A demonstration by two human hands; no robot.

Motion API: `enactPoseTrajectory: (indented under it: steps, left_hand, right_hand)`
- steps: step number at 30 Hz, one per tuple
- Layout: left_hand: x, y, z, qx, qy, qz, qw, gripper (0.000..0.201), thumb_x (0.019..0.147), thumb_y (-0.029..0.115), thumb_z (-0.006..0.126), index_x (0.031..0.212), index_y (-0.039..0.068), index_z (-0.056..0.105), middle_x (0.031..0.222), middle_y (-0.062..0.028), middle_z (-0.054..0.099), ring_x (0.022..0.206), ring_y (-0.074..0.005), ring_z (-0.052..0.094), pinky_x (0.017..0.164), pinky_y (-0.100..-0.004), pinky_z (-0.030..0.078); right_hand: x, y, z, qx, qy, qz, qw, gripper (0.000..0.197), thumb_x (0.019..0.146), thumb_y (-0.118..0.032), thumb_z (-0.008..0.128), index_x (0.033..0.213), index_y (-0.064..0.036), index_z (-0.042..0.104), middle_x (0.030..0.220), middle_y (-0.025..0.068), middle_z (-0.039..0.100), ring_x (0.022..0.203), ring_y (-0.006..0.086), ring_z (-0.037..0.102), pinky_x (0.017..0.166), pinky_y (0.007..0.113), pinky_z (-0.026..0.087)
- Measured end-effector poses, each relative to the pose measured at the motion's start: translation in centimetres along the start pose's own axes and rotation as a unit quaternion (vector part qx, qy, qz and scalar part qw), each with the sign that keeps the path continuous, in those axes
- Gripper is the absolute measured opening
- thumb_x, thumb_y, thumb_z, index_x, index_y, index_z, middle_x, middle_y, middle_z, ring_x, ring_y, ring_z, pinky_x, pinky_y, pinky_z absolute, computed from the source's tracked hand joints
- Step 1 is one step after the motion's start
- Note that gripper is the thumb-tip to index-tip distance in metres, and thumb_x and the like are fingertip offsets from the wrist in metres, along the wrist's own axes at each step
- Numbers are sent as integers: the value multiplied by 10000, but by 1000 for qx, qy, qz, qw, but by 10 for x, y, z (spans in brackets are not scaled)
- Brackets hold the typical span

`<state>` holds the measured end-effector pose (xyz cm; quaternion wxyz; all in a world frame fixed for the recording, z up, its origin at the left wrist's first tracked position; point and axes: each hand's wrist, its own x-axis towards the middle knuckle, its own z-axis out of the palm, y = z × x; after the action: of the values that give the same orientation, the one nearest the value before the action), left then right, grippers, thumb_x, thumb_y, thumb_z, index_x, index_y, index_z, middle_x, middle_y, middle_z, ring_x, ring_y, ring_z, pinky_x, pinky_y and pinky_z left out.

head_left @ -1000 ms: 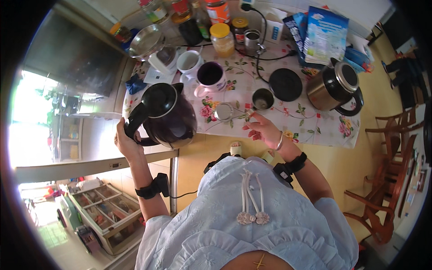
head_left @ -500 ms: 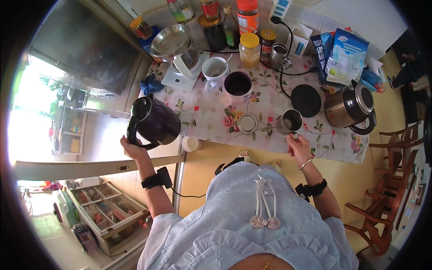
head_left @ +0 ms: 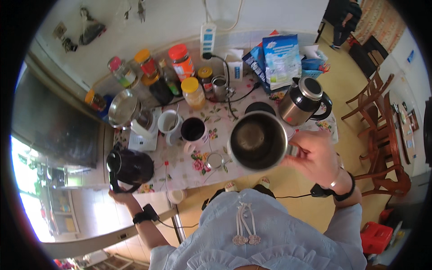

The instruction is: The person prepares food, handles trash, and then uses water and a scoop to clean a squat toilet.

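My right hand is closed round the handle of a stainless steel mug, raised above the table's front side. The mug's mouth faces me; a brownish patch shows on its inside. At the table's left corner, my left hand grips the handle of a dark purple electric kettle. Between the two stand a white cup with a spoon in it and a pale mug with a dark inside. A small round lid-like disc lies in front of them.
A steel and black thermal jug stands right of a black round base. Several jars, another steel mug, a power strip and bags line the back. Wooden chairs stand at right; another person is far off.
My right hand has taken hold of the steel mug and lifted it off the table toward me. My left hand still holds the kettle. The head view has shifted, showing more wall.
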<state>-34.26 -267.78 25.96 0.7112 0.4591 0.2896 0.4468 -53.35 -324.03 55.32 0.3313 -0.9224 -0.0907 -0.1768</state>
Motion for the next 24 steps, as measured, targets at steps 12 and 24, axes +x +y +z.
enactPoseTrajectory:
  steps: [12,24]
  left_hand:
    - [-8,-2,16,-33,73,-24,996,316,866,344,499,758,60,586,591,-6,466,459,-109,423,422,-239,317]
    - [-37,35,9,12,-78,-5,997,330,876,334,482,678,73,519,516,-22,438,401,-123,402,391,-251,300]
  right_hand:
    - [9,-105,-46,-188,128,-124,966,249,709,-312,676,661,-75,618,627,66,553,466,161,507,426,304,341]
    - [23,-117,-57,-46,78,-262,961,210,692,-118,720,688,23,565,520,115,477,369,158,451,323,251,295]
